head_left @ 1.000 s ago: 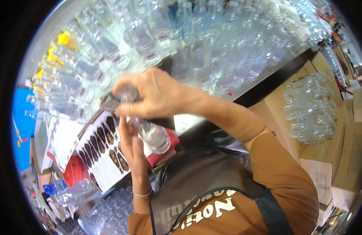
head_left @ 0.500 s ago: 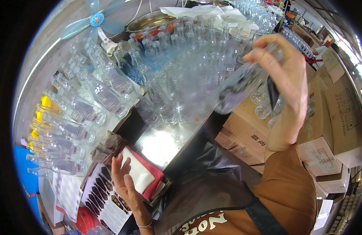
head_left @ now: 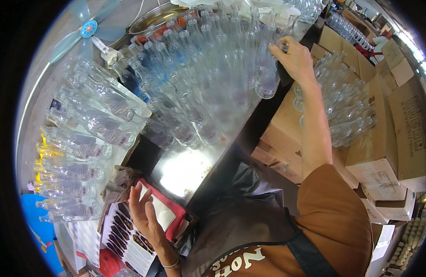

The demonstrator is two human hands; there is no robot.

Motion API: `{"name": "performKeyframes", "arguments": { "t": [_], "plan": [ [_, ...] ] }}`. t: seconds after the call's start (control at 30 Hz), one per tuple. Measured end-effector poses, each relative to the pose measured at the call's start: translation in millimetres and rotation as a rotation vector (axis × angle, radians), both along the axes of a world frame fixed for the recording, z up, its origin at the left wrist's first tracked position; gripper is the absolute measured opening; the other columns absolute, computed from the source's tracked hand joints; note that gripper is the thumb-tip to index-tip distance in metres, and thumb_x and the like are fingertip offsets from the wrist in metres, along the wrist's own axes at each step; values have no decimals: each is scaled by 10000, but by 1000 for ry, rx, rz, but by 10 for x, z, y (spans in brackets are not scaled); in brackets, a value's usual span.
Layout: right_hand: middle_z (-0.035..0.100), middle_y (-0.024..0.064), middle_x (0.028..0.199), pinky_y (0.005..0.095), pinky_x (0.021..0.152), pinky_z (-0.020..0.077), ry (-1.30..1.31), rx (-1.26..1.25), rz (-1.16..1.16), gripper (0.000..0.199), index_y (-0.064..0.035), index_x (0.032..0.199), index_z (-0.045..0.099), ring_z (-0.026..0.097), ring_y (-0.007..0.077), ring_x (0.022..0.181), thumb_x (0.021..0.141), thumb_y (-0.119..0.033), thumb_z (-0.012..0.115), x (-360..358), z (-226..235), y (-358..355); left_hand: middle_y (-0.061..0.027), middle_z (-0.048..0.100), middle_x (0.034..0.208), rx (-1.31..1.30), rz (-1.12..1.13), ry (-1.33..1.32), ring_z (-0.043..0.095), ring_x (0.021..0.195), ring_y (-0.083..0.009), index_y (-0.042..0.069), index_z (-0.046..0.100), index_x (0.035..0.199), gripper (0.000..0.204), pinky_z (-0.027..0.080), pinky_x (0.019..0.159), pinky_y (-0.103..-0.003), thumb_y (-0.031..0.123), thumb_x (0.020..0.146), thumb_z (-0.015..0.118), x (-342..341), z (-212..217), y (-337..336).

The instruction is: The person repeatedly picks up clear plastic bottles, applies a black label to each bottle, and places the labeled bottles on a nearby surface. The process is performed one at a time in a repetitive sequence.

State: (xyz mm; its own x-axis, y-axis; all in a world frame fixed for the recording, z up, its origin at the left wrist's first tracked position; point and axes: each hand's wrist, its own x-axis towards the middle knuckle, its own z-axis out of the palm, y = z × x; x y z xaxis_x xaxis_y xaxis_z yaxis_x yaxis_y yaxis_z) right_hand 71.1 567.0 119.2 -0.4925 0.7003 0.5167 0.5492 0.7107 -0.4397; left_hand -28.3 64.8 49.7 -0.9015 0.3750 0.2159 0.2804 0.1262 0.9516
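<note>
Glass bottle (head_left: 267, 74), rigid, slick and judged breakable, is clamped at its neck by the right hand (head_left: 293, 57) at one o'clock; left hand (head_left: 146, 214) open, fingers apart.

Hands, two, bare
Right hand (head_left: 293, 57): arm stretched forward and up, fingers curled shut in a grip. Left hand (head_left: 146, 214): low, near body, fingers spread, loose

A shiny metal table (head_left: 190, 171) carries a dense crowd of clear glass bottles (head_left: 213, 78) standing upright; its near end is bare and glaring. Cardboard boxes (head_left: 286, 138) just beside it bear more bottles (head_left: 346, 111), apparently lying flat
</note>
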Motion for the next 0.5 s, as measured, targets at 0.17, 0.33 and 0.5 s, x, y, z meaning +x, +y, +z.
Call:
{"name": "performKeyframes", "arguments": {
  "t": [0.17, 0.33, 0.5],
  "plan": [
    [718, 169, 865, 443, 790, 523, -45, -50, 64, 481, -58, 1066, 680, 691, 365, 866, 844, -484, 693, -194, -92, -130, -180, 526, 1449, 6, 0, -22, 608, 1218, -257, -15, 418, 1478, 487, 466, 1020, -368, 166, 1040, 528, -19, 5, 108],
    [707, 204, 838, 425, 789, 515, -78, -17, 89, 488, -34, 1061, 669, 691, 370, 822, 861, -478, 702, -311, -93, -220, -178, 524, 1454, 30, -6, -46, 605, 1223, -256, -6, 422, 1479, 493, 470, 1021, -368, 153, 1029, 548, -37, -93, 59],
    [697, 208, 811, 440, 784, 514, -48, -6, 63, 510, -13, 1051, 660, 686, 383, 817, 865, -487, 687, -369, -132, -124, -175, 526, 1445, 51, -6, -73, 621, 1184, -270, -42, 424, 1459, 528, 451, 1040, -370, 131, 994, 602, -47, -107, 12]
  ]
}}
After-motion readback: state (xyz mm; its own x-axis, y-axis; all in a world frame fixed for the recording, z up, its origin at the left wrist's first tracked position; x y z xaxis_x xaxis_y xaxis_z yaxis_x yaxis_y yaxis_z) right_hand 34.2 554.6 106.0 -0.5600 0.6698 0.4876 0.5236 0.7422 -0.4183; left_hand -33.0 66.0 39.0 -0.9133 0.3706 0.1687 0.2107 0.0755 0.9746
